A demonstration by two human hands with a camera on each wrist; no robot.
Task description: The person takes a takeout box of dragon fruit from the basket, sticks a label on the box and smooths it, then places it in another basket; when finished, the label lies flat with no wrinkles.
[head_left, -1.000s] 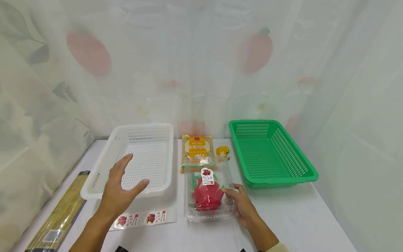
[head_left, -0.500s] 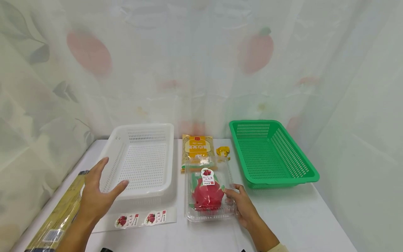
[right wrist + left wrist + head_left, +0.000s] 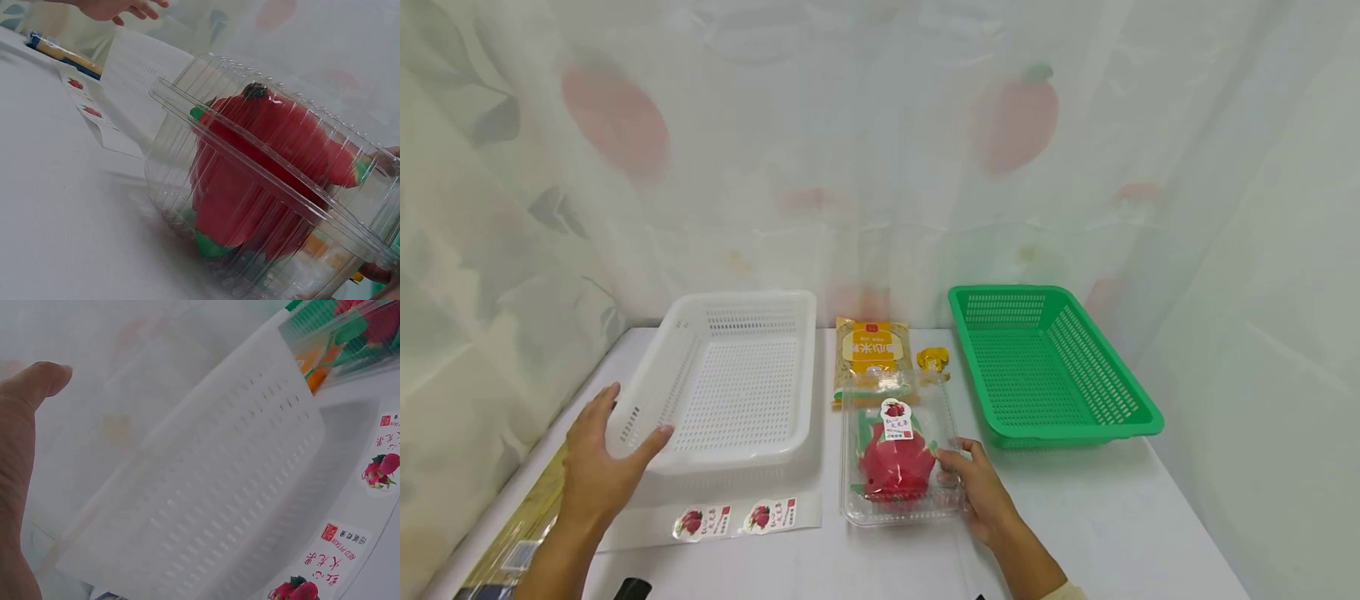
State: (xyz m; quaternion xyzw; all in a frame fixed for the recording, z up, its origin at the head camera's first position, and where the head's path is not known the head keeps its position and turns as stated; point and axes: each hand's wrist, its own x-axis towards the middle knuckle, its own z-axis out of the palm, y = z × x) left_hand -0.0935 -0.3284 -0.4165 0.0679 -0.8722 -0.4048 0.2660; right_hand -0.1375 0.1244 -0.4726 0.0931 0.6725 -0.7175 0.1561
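My right hand (image 3: 985, 492) grips the right side of a clear plastic clamshell box (image 3: 853, 500), thumb on the lid. Inside lies a red dragon fruit (image 3: 895, 467) with green tips; the right wrist view shows it close up through the ribbed plastic (image 3: 275, 125). The lid bears a dragon fruit sticker (image 3: 897, 419). My left hand (image 3: 591, 471), thumb and fingers spread apart, is beside the near left corner of a white basket (image 3: 811, 375) and holds nothing. In the left wrist view the thumb (image 3: 44, 381) stands apart from the basket wall (image 3: 206, 506).
A strip of dragon fruit stickers (image 3: 808, 510) lies in front of the white basket. Behind the box are a yellow food bag (image 3: 872, 342) and a small yellow item (image 3: 932, 360). A green basket (image 3: 1000, 433) stands right; a long package (image 3: 520, 533) lies left.
My left hand has moved left and a little down, from over the white basket to its left side, uncovering more of the sticker strip. My right hand and the box stay in place.
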